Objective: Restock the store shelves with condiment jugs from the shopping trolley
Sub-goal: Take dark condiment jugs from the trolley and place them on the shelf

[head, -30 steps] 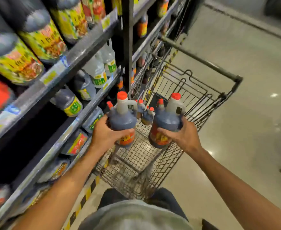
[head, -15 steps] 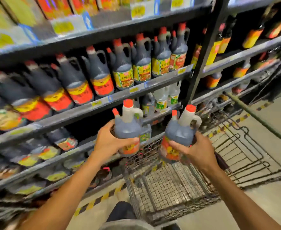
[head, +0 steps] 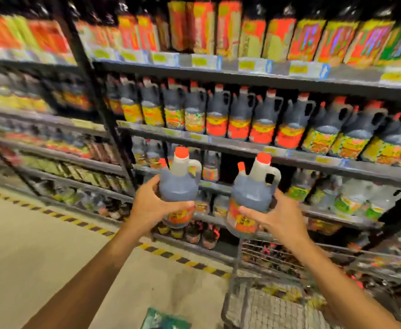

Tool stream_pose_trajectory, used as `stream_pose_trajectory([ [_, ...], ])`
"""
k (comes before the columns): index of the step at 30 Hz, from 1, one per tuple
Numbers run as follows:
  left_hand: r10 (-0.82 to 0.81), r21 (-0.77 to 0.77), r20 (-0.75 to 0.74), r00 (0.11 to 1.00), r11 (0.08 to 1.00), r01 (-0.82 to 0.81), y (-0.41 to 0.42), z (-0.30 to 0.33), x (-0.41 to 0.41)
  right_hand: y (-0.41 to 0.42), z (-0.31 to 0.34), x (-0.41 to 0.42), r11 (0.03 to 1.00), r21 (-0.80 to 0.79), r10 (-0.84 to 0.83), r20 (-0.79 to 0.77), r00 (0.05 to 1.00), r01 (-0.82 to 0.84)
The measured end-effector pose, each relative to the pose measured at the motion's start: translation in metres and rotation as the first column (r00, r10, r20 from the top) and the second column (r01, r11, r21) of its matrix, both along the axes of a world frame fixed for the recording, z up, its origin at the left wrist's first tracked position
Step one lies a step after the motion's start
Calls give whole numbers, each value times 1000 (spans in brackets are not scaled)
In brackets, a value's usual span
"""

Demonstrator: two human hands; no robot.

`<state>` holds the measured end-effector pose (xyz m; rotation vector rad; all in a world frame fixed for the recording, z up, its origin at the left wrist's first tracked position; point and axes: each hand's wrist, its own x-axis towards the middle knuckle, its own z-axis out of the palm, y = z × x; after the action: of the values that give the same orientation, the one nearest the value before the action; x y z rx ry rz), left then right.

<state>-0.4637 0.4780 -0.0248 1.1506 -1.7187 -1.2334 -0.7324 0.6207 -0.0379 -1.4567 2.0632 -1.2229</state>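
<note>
My left hand (head: 150,206) grips a dark condiment jug (head: 179,186) with a red cap, a side handle and an orange label. My right hand (head: 274,216) grips a second jug (head: 254,193) of the same kind. Both jugs are upright, held side by side in front of the store shelves (head: 242,146). The shelf at cap height carries a row of similar dark jugs (head: 263,117) with red caps. The wire shopping trolley (head: 289,302) lies below my right arm at the lower right.
A higher shelf holds tall bottles with red and yellow labels (head: 249,32). Lower shelves carry smaller bottles and clear jugs (head: 351,198). A black upright post (head: 104,119) divides the shelving. Yellow-black hazard tape (head: 80,222) runs along the floor at the shelf base.
The view has swung left from the trolley to face the shelves. Both hands have carried the jugs up and away from the trolley toward the shelving.
</note>
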Motion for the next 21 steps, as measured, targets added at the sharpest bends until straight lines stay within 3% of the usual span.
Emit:
stream_pose_trajectory([
  [11,379,-44,-71,923,923,-383,5,15,238,-100,19,221,947,-55,320,58,946,-317],
  [21,528,-51,-117,841,843,-536,5,14,430,-161,17,410,860,-62,510,76,857,-506],
])
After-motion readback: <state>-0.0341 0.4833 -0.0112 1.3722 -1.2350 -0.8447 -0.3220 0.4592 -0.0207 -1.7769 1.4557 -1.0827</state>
